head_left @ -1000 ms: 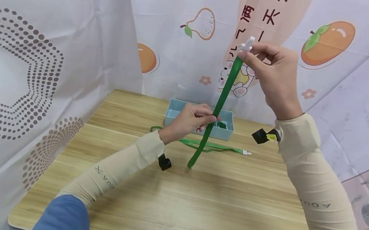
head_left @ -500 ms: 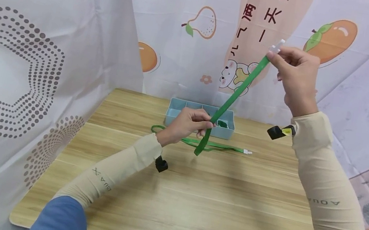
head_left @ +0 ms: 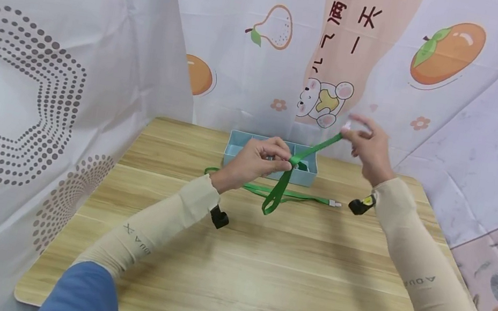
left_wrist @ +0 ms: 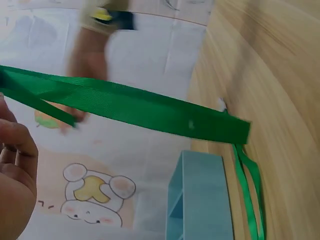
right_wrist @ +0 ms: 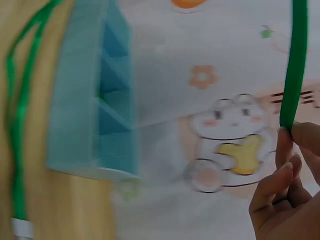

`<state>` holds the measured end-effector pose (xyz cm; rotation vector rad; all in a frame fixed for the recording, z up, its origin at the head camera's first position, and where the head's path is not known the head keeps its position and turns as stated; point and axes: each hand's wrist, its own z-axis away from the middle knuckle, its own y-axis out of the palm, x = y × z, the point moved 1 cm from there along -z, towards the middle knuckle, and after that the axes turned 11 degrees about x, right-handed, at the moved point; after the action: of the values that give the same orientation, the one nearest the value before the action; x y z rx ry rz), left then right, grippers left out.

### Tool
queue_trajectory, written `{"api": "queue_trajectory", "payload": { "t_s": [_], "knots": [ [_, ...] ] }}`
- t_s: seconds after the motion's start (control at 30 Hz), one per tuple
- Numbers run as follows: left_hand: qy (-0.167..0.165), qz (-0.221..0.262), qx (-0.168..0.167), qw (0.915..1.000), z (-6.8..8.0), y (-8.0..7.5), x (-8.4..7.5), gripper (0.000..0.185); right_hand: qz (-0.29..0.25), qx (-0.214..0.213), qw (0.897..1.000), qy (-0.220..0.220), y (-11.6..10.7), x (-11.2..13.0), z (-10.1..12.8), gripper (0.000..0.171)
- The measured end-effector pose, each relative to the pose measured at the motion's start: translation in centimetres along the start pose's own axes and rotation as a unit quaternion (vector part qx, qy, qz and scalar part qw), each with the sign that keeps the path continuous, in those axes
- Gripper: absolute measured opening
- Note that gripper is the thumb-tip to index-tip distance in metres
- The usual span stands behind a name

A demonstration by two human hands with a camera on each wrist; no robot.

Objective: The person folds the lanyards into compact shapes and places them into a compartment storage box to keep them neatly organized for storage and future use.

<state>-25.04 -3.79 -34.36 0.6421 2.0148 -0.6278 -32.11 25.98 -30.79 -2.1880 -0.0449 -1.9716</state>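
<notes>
My left hand (head_left: 255, 163) pinches a green lanyard (head_left: 279, 188) between thumb and fingers, where the strap bunches at the fingertips. Below that pinch, a loop of the strap hangs over the table. The upper part runs taut up to the right, where my right hand (head_left: 371, 149) pinches it by the white plastic clip (head_left: 347, 125). In the left wrist view the wide strap (left_wrist: 150, 111) stretches out from the fingertips. The right wrist view shows thumb and forefinger on the strap (right_wrist: 297, 60). Both hands are above the table, in front of the box.
A light blue divided box (head_left: 305, 179) stands at the table's back edge, with something green in a right-hand compartment. In front of it lies a second green lanyard (head_left: 308, 198) with a white clip. A printed curtain (head_left: 234, 93) hangs right behind the table.
My right hand first rose to the right with the clip end, then came down and toward the left hand. The strap between them is shorter now, and a loop hangs below my left hand.
</notes>
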Motion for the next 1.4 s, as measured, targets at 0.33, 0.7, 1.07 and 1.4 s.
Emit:
{"api": "queue_trajectory", "payload": {
  "t_s": [0.33,0.7,1.07,1.4],
  "knots": [
    [0.000,0.012,-0.059,0.9982,-1.3,-0.1,-1.0,0.016,0.106,0.174,0.974,0.101,4.6,-9.4,3.2,0.040],
    [0.021,0.040,-0.113,0.9925,-2.3,-0.7,-1.7,0.017,0.068,0.257,0.958,0.103,9.3,-10.2,6.1,0.047],
    [0.050,0.030,-0.113,0.9919,-2.5,-0.5,-1.9,0.014,0.111,0.229,0.964,0.077,11.5,-10.3,7.6,0.039],
    [0.036,0.024,-0.135,0.9900,-2.5,-0.3,-1.7,0.016,0.109,0.227,0.964,0.089,11.7,-10.7,7.9,0.050]
  ]
}}
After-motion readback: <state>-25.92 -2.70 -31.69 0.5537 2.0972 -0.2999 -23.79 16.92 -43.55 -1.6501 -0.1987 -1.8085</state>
